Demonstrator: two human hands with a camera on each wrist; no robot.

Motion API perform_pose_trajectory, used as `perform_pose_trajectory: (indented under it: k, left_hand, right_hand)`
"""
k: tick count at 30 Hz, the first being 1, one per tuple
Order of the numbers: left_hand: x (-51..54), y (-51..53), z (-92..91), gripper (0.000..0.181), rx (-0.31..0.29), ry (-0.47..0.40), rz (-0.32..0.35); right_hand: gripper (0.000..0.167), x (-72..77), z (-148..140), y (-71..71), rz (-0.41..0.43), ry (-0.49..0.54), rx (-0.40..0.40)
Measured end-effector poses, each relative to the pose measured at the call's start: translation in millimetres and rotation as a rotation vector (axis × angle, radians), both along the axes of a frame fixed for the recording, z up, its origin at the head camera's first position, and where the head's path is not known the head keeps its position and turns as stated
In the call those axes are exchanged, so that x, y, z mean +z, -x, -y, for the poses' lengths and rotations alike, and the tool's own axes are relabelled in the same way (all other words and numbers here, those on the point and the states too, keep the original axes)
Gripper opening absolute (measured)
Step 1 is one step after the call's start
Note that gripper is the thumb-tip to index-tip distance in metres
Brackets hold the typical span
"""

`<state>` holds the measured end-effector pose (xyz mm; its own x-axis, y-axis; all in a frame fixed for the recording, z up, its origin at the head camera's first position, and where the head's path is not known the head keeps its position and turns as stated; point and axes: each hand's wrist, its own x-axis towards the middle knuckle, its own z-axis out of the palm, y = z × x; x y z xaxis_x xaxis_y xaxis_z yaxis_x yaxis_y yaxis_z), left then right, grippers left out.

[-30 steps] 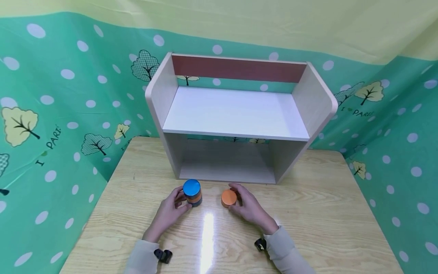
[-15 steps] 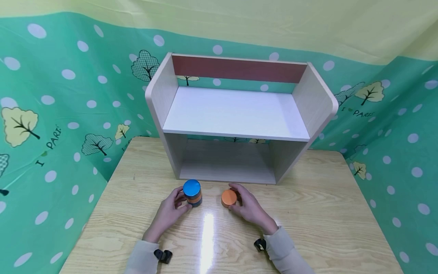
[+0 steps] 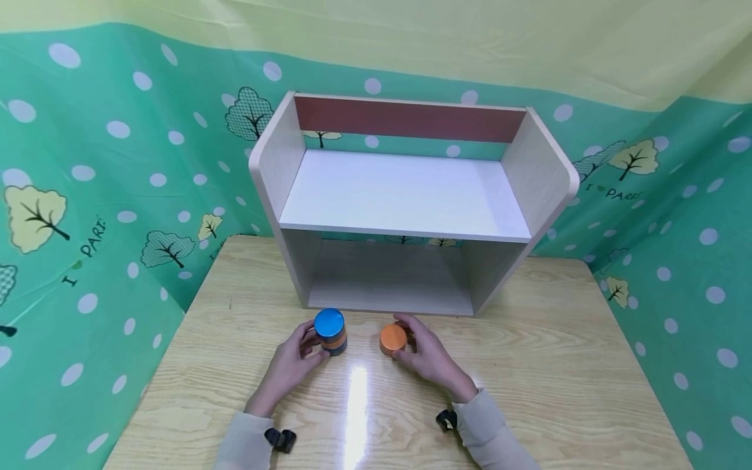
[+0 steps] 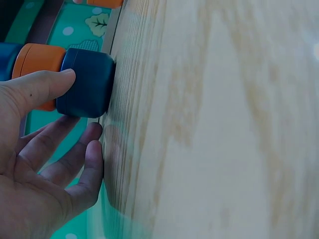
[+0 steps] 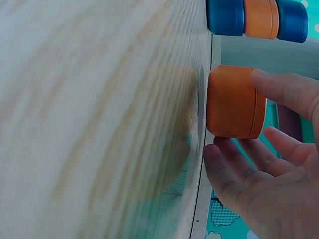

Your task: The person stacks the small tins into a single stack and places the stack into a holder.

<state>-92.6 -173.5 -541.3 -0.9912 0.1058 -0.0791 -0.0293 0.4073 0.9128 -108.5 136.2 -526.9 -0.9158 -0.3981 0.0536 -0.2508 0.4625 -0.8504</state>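
A stack of small round tins stands on the table to the left, in front of the shelf. Its top tin (image 3: 329, 322) is blue, its middle tin (image 4: 42, 57) orange, its bottom tin (image 4: 89, 92) dark blue. My left hand (image 3: 290, 361) holds the stack from the left; the thumb lies on the bottom tin, with fingers behind it. To the right, a single orange tin (image 3: 392, 339) rests on the table. My right hand (image 3: 431, 359) holds it from the right, thumb near its lid edge and fingers round the far side. Fingertip contact behind both is partly hidden.
A two-tier shelf (image 3: 405, 192) with pale side panels and a red-brown back strip stands behind the tins. Bare wooden table (image 3: 558, 365) lies around both arms. A green dotted curtain (image 3: 117, 163) hangs at the back and sides.
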Motion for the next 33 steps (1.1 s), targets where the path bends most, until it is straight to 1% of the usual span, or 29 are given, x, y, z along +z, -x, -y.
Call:
perform_pose_trajectory:
  k: [8, 19, 26, 33]
  left_hand:
    - [0.2, 0.3, 0.0, 0.066, -0.003, -0.002, -0.003]
    - [1.8, -0.8, 0.4, 0.065, -0.005, -0.007, 0.011]
    - [2.1, 0.0, 0.2, 0.065, -0.009, -0.011, 0.001]
    - [1.4, -0.6, 0.9, 0.064, -0.005, -0.014, 0.017]
  right_hand:
    - [0.069, 4.7, 1, -0.2, 0.001, 0.016, -0.023]
    - [0.070, 7.6, 1, 0.3, -0.010, 0.035, -0.025]
    - [0.070, 10.4, 1, 0.9, -0.018, 0.027, -0.034]
    - [0.071, 14.7, 1, 0.8, -0.043, 0.026, -0.036]
